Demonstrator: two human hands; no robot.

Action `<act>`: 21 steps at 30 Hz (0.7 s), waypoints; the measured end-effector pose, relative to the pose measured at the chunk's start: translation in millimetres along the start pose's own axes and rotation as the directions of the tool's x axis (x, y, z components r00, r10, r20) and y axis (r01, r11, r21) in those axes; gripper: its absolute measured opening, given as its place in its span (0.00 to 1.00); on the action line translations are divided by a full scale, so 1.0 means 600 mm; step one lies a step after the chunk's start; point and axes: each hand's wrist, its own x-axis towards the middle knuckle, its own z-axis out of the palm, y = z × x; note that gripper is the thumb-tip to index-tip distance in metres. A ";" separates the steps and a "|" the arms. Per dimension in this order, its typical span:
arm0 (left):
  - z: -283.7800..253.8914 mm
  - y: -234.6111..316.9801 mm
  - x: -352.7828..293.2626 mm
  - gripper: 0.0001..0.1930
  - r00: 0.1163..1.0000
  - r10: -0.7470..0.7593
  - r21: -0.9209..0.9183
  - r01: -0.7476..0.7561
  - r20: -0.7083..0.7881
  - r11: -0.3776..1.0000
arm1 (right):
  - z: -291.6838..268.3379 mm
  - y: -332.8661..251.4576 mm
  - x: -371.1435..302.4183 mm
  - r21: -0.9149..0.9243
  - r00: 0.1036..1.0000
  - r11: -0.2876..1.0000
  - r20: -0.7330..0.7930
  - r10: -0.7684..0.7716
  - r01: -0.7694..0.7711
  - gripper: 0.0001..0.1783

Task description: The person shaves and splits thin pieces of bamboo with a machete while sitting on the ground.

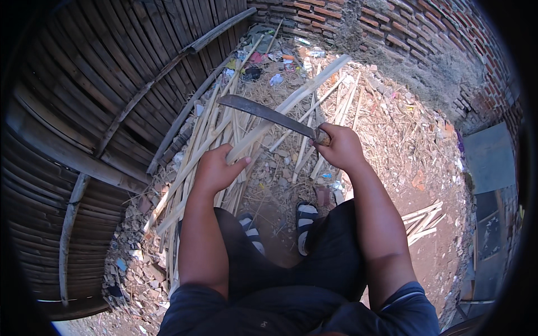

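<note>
My left hand is closed around the near end of a long, pale split bamboo strip, which slants away up to the right. A machete with a dark, curved blade lies across the strip, its tip pointing left. Its short handle sits in my right hand, whose fingers are wrapped round it. The blade passes over the strip beyond my left hand; whether it touches the strip, I cannot tell.
Several bamboo strips lie piled at the left, and cut pieces lie at the right. A slatted wall stands at the left, a brick wall behind. Rubble and litter cover the ground. My sandalled feet are below.
</note>
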 end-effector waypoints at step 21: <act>-0.003 -0.012 0.002 0.27 0.999 -0.015 0.016 0.015 -0.048 1.000 | -0.005 0.017 0.002 0.071 0.988 0.989 -0.072 0.135 -0.130 0.19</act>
